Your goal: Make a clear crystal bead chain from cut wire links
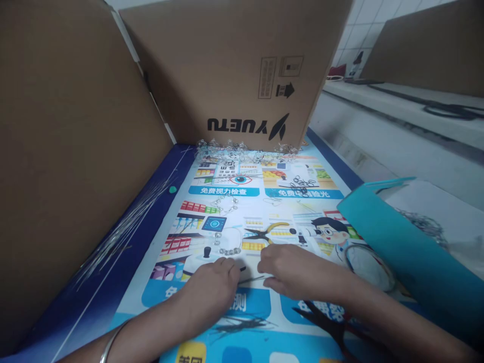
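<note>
My left hand (217, 282) is closed, fingers curled down low over the printed sheet. Across a small gap, my right hand (289, 269) is also closed, thumb and fingers pinched together. A thin strand of wire (251, 280) spans from one hand to the other; its ends are hidden by the fingers. Just beyond my hands lies a loop of clear beads (230, 250) on a thin line. Pliers with yellow handles (269, 232) rest behind my right hand, jaws pointing left. Under my right forearm are dark scissors (327, 320), partly covered.
Cut dark strands (242, 325) lie in front. Long thin wires (128, 227) run along the left. Cardboard panels (227, 65) wall off the back and left. A teal box (408, 242) with dark wire rings stands right. Clear beaded pieces (223, 150) line the back.
</note>
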The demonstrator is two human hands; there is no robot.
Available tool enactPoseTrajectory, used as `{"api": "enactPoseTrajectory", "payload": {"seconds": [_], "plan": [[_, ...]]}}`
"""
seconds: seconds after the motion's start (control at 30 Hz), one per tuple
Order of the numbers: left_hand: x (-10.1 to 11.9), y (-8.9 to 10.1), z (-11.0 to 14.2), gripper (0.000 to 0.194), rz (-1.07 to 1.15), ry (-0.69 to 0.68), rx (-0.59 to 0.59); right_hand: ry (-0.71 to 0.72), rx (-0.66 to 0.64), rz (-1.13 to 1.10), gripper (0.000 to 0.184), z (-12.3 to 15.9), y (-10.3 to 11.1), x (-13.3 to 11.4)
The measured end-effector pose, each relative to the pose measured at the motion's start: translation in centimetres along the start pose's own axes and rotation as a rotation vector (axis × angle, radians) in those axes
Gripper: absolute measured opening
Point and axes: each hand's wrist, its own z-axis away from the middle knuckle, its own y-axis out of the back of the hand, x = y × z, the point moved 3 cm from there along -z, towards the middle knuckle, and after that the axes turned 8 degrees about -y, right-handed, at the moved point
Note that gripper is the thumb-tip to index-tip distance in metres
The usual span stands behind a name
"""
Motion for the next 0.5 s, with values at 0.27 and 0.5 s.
{"api": "enactPoseTrajectory", "payload": {"seconds": [0.27,0.5], "plan": [[-0.7,1.2,0.3,0.022,0.167,0.066,-0.076,-0.005,0.060,-0.061,0.020,-0.9,-1.9,-0.1],[-1.9,1.6,1.0,0.017,0.659,0.135,-0.009,-0.081,0.074,-0.208,0.021,-1.3,-0.9,0.5]]}}
